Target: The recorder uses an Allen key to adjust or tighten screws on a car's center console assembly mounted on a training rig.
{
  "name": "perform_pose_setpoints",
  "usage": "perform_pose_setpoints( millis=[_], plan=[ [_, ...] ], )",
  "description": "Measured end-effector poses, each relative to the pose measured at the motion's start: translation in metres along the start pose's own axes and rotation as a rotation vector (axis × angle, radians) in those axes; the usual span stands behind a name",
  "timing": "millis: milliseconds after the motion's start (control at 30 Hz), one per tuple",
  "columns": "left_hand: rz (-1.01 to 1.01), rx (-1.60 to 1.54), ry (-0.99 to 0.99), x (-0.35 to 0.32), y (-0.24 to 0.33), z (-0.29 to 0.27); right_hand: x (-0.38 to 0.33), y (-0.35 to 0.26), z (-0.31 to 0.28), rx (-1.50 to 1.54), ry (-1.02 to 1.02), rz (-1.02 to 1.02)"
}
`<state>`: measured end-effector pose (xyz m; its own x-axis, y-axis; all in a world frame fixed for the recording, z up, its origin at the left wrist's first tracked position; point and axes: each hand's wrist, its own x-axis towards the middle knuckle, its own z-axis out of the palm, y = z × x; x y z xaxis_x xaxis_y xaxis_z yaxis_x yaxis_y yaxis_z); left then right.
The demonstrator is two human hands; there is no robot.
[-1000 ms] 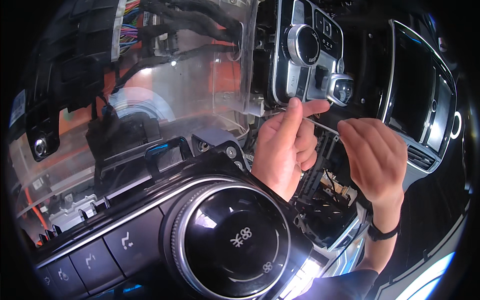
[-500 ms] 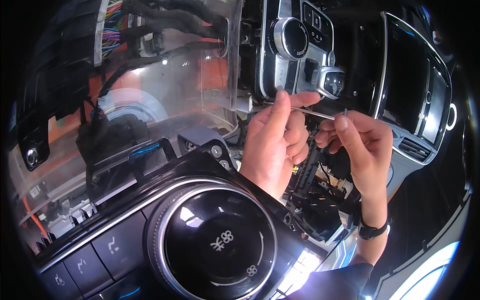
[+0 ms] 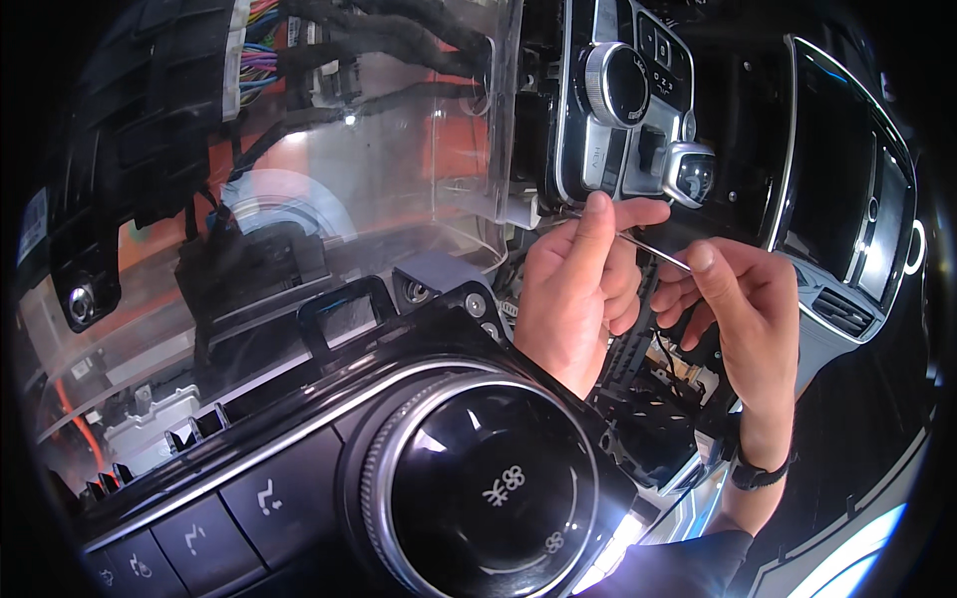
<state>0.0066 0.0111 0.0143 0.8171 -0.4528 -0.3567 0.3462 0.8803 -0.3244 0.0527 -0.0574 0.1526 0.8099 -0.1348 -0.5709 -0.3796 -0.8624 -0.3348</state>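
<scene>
A thin silver metal rod (image 3: 653, 249) runs between my two hands. My left hand (image 3: 573, 299) is closed, with its thumb and outstretched index finger pressed on the rod's left part and the other fingers curled in. On the rod's right end, my right hand (image 3: 748, 314) pinches with the thumb and fingers, which hide that end. Just beyond the left fingertips lies a gear-shift console (image 3: 603, 149) with a ridged round dial (image 3: 618, 85) and a glossy shift knob (image 3: 690, 174). Whether the rod touches the console I cannot tell.
A black control panel (image 3: 269, 498) with a large round knob (image 3: 493, 488) fills the near side. A transparent cover (image 3: 399, 189) lies over orange and black parts at the left, beside coloured wires (image 3: 261, 65). A dark screen unit (image 3: 837, 149) stands at the right. Loose wiring lies below my hands.
The whole view has shifted, so everything sits farther right and slightly lower. The right fingers have shifted on the rod, and its short upright tip no longer shows above the thumb.
</scene>
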Motion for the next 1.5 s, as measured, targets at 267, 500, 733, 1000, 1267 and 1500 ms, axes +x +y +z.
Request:
perform_pose_setpoints(
  millis=[267,500,733,1000,1267,1500],
  plan=[
    [0.005,0.011,-0.019,0.001,-0.001,-0.001,0.017,0.006,-0.006,-0.903,0.076,-1.045],
    [0.028,0.034,0.000,0.001,-0.002,-0.001,0.004,0.016,-0.008,0.147,-0.263,-0.046],
    [-0.030,0.089,0.028,-0.003,0.001,0.001,0.003,0.011,0.001,0.008,-0.226,-0.079],
    [-0.036,0.044,0.007,-0.001,0.003,-0.001,0.003,0.009,0.003,-0.535,0.063,-0.603],
    [-0.026,-0.069,-0.053,-0.001,0.003,0.001,0.000,0.007,-0.007,0.008,-0.136,-0.032],
    [-0.021,-0.103,-0.078,0.000,0.001,0.000,0.002,0.018,0.003,0.580,-0.233,0.229]
  ],
)
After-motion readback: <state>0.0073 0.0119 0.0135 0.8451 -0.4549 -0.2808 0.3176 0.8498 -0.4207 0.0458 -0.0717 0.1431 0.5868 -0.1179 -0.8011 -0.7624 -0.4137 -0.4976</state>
